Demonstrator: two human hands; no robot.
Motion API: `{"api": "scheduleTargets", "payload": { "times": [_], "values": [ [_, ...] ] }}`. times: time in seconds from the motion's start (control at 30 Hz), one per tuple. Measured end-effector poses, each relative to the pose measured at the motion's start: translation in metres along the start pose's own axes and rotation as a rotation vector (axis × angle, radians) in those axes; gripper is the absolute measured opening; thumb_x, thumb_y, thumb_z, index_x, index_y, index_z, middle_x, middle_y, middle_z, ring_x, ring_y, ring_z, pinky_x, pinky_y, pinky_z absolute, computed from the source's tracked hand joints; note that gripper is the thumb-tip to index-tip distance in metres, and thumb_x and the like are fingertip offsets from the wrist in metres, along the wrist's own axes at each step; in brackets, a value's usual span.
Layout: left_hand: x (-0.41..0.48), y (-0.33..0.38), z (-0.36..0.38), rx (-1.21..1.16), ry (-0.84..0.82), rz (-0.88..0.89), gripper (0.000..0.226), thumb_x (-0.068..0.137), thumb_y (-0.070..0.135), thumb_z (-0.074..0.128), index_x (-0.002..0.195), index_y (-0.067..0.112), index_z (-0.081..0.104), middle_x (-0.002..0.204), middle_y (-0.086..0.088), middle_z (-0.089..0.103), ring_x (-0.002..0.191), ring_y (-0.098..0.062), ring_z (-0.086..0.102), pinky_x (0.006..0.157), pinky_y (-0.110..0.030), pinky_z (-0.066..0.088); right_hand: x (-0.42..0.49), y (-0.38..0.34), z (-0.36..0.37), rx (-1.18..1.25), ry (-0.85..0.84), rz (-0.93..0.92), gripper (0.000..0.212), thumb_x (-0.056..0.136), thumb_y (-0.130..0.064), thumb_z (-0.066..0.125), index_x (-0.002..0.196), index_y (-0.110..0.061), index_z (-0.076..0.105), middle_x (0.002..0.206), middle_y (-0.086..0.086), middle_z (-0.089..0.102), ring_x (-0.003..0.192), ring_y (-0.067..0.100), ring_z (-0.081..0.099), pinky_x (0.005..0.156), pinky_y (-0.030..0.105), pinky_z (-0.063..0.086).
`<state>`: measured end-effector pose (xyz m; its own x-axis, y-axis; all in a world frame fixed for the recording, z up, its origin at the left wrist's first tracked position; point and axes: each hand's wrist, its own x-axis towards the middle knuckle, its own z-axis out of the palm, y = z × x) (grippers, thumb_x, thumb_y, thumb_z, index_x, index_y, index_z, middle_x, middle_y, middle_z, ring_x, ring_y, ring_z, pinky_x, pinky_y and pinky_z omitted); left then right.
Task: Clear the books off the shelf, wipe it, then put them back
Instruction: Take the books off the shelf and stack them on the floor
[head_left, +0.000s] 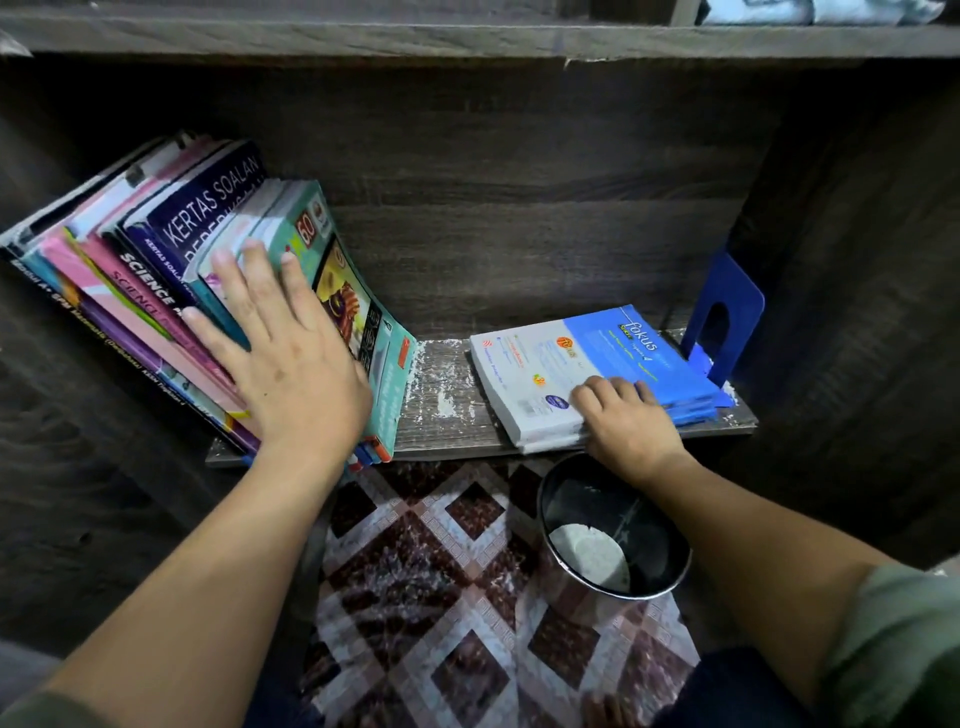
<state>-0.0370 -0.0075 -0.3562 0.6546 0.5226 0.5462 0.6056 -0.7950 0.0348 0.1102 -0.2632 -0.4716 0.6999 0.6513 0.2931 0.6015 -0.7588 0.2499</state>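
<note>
Bin (615, 530) sat below shelf (441, 395). Left hand (291, 364) lay flat, bracing leaning books (156, 260); right hand (628, 421) gripped flat book (582, 358) — clearing step likely; next, lift it out.

Dim light is falling from behind me, leaving the shelf's back panel (519, 171) dark. The wide lens is bowing the edges, and my forearms are softening near the corners.

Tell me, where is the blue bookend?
The blue bookend stands at the shelf's far right end, just behind the flat Fokus book.
</note>
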Motion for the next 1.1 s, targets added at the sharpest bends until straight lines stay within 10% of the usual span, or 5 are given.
{"api": "scheduleTargets", "payload": {
  "times": [0.37, 0.57, 0.8, 1.0, 1.1],
  "values": [
    [-0.008, 0.123, 0.011, -0.170, 0.186, 0.781, 0.053, 0.083, 0.020, 0.046, 0.133, 0.003, 0.052, 0.136, -0.014, 0.054, 0.133, -0.030, 0.045, 0.106, -0.046, 0.040, 0.049, 0.017, -0.062, 0.190, 0.522, 0.202, 0.064, 0.053, -0.020, 0.083, 0.114, -0.016, 0.065, 0.107, 0.001, 0.070, 0.095, 0.026, 0.065, 0.087, 0.046, 0.046],
    [0.036, 0.159, -0.018, -0.090, 0.239, 0.768, 0.021, 0.078, 0.015, 0.044, 0.083, 0.020, 0.063, 0.078, 0.000, 0.063, 0.073, -0.022, 0.061, 0.069, -0.034, 0.047, 0.046, 0.025, -0.095, 0.331, 0.584, 0.268, 0.066, 0.059, -0.019, 0.080, 0.122, -0.022, 0.060, 0.117, -0.005, 0.064, 0.107, 0.022, 0.057, 0.101, 0.055, 0.033],
    [0.045, 0.117, -0.036, -0.238, 0.219, 0.696, 0.033, 0.067, -0.002, 0.069, 0.098, 0.009, 0.066, 0.094, -0.009, 0.065, 0.090, -0.033, 0.055, 0.080, -0.042, 0.042, 0.034, 0.049, -0.101, 0.201, 0.382, 0.341, 0.062, 0.060, -0.033, 0.083, 0.116, -0.024, 0.057, 0.106, 0.000, 0.062, 0.099, 0.028, 0.059, 0.108, 0.061, 0.027],
    [0.027, 0.099, -0.039, 0.044, 0.028, 0.413, 0.047, 0.067, 0.010, 0.070, 0.108, 0.013, 0.047, 0.102, -0.011, 0.059, 0.096, -0.033, 0.060, 0.101, -0.048, 0.035, 0.054, 0.027, -0.126, 0.114, 0.603, 0.155, 0.047, 0.060, -0.011, 0.072, 0.103, -0.027, 0.065, 0.095, -0.007, 0.065, 0.090, 0.025, 0.058, 0.097, 0.044, 0.029],
    [0.023, 0.093, -0.021, 0.048, -0.021, 0.463, 0.048, 0.066, 0.014, 0.075, 0.106, 0.017, 0.049, 0.093, -0.005, 0.062, 0.084, -0.028, 0.063, 0.078, -0.037, 0.044, 0.056, 0.017, -0.128, 0.047, 0.650, 0.073, 0.039, 0.064, -0.011, 0.066, 0.099, -0.029, 0.067, 0.091, -0.008, 0.065, 0.085, 0.023, 0.057, 0.087, 0.038, 0.026]
  ]
}}
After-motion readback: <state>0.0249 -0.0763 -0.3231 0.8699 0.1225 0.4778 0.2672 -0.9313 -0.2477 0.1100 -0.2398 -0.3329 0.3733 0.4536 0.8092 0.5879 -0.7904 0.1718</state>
